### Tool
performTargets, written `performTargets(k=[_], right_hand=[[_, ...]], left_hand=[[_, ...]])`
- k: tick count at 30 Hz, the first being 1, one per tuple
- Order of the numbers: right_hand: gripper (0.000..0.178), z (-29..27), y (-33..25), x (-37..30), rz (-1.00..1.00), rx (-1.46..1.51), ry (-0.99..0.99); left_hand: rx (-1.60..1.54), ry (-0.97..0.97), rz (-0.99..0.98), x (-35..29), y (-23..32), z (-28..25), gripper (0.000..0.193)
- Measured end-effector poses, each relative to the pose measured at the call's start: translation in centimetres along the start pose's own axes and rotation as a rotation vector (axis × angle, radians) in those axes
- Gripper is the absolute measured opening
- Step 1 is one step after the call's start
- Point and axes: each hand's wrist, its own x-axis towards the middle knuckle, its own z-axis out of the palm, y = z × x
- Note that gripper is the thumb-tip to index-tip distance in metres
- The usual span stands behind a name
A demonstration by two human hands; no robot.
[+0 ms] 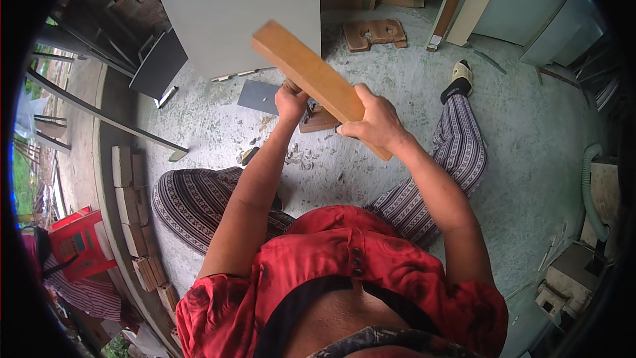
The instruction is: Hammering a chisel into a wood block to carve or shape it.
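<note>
A long, thick light-brown wooden board (301,66) is held up slantwise in front of me, its far end up to the left. My right hand (376,119) is closed round its nearer part, thumb across the face. My left hand (291,101) is closed at the board's left edge, partly behind it; the fingertips are hidden, but it appears to grip that edge. Below the board a brown wooden block (318,121) lies on the floor, partly covered. A dark grey flat sheet (257,96) lies to the left of it.
Wood chips (301,159) litter the concrete floor between my legs. A large grey panel (242,13) stands ahead. A cut-out wooden piece (375,34) lies beyond. Stacked wooden blocks (130,205) line the left ledge, near a red plastic stool (81,242). A machine with a hose (591,192) stands right.
</note>
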Motion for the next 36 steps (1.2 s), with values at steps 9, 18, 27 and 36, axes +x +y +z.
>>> performTargets(k=[9, 18, 27, 36], right_hand=[[0.06, -1.9, -0.8, -1.0, -0.547, 0.453, 0.431], [0.06, -1.2, 0.1, -0.9, -0.391, 0.35, 0.375], [0.067, -1.3, 0.0, -1.0, -0.309, 0.307, 0.284], [0.068, -1.1, 0.0, -0.7, -0.287, 0.288, 0.269]], left_hand=[[-0.262, -0.037, -0.172, 2.2, -1.5, -1.6, 0.018], [-0.125, 0.032, 0.007, 1.8, -0.7, -1.6, 0.027], [-0.011, -0.036, -0.013, 0.9, 1.8, -1.4, 0.031], [0.003, -0.055, -0.016, 0.6, 2.0, -1.5, 0.031]])
